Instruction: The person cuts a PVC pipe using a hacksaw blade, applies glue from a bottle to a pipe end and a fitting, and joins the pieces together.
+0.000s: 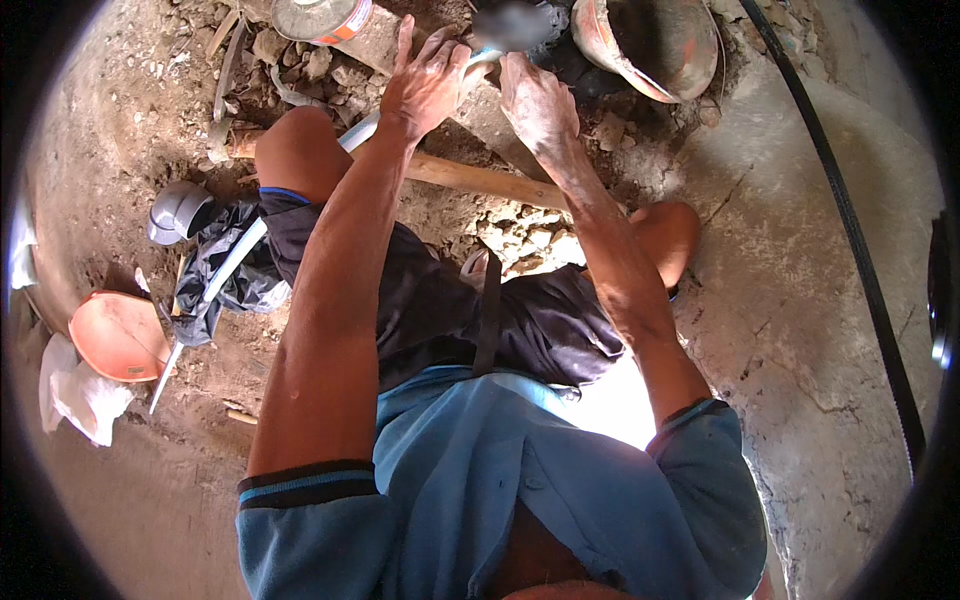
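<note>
As the pale pipe (236,257) slants from lower left to upper right, the left hand (427,90) grips its upper stretch with forefinger extended, while the right hand (540,106), farther along that line, curls beside it, its hold impossible to tell

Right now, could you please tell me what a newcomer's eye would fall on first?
Likely the dusty hands, left hand and right hand, at a pale tube near the top centre. Next, an orange rounded object at left, and a black cable curving down the right.
</note>
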